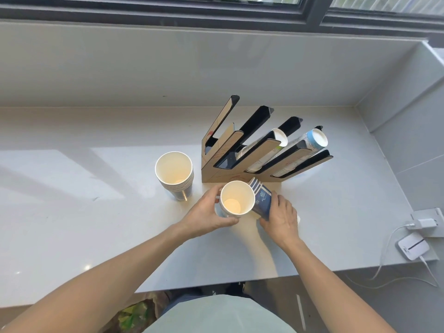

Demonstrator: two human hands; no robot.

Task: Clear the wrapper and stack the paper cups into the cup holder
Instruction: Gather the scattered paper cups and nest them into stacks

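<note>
A cardboard-and-black cup holder [216, 175] with several slanted slots stands mid-counter; two right slots hold nested cup stacks [312, 140], the left slots look empty. My left hand [206, 213] grips an upright white paper cup [236, 200], open mouth up, just in front of the holder. My right hand [281, 218] holds a short stack of blue-printed cups [260, 198] tilted on its side, touching the upright cup. A separate upright stack of white cups [175, 175] stands left of the holder. No wrapper is visible.
The white counter [84, 212] ends at a front edge near my body and meets a wall at the back and right. At the far right edge lie a white charger [424, 223], a small white device [413, 248] and cables.
</note>
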